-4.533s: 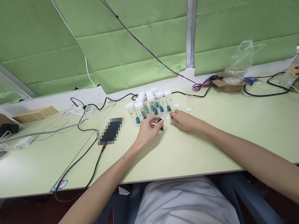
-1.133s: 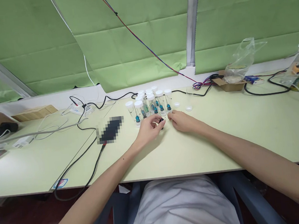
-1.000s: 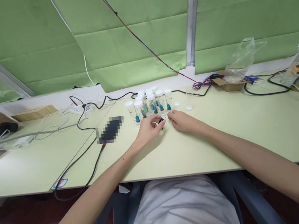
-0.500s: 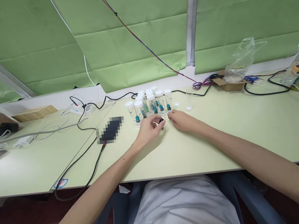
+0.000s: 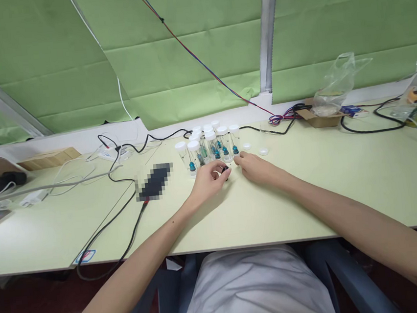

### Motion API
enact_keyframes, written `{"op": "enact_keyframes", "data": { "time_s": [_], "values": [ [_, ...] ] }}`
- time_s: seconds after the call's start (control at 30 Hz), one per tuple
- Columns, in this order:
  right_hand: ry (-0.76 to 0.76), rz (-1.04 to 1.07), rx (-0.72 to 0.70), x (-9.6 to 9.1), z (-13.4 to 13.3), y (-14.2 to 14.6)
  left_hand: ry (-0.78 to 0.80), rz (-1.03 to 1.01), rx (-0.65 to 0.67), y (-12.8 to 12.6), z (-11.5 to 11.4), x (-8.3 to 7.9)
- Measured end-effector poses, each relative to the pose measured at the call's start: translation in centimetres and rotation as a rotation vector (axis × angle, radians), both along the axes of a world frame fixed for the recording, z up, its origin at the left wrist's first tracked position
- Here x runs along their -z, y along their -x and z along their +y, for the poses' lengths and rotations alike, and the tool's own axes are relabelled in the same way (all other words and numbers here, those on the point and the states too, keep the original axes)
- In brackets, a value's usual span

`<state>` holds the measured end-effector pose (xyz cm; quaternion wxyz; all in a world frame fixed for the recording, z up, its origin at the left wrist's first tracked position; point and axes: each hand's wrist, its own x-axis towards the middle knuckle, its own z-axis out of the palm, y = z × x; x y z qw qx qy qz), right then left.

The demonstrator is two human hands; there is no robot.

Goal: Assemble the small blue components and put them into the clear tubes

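Between the thumb and index finger of my left hand is a small black object, too small to name. My right hand is beside it at the table surface, its fingers curled together; whatever they pinch, if anything, is hidden. Just beyond both hands stand several clear vials with white caps, upright and close together, with blue-green pieces and thin dark stems inside. Two loose white caps, one nearer and one farther, lie right of the vials.
On the pale table, a dark blurred-out device with a black cable lies to the left. A cardboard box holding a clear plastic bag is at the back right. Wooden blocks and tangled cables line the back left.
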<state>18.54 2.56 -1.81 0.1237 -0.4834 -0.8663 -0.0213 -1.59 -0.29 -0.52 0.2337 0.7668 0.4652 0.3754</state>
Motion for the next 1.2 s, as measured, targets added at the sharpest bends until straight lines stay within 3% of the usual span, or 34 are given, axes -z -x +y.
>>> {"op": "enact_keyframes", "data": {
  "time_s": [0.33,0.7,1.2],
  "values": [
    [-0.072,0.166,-0.005,-0.4,1.7,-1.2,0.03,-0.05,-0.005,-0.1,0.0,-0.1],
    [0.066,-0.03,0.076,-0.6,0.5,-0.9,0.046,-0.068,-0.012,-0.1,0.0,0.1],
    [0.077,-0.154,0.113,-0.7,-0.2,-0.1,0.036,-0.041,-0.015,-0.1,0.0,0.1]
  ]
}}
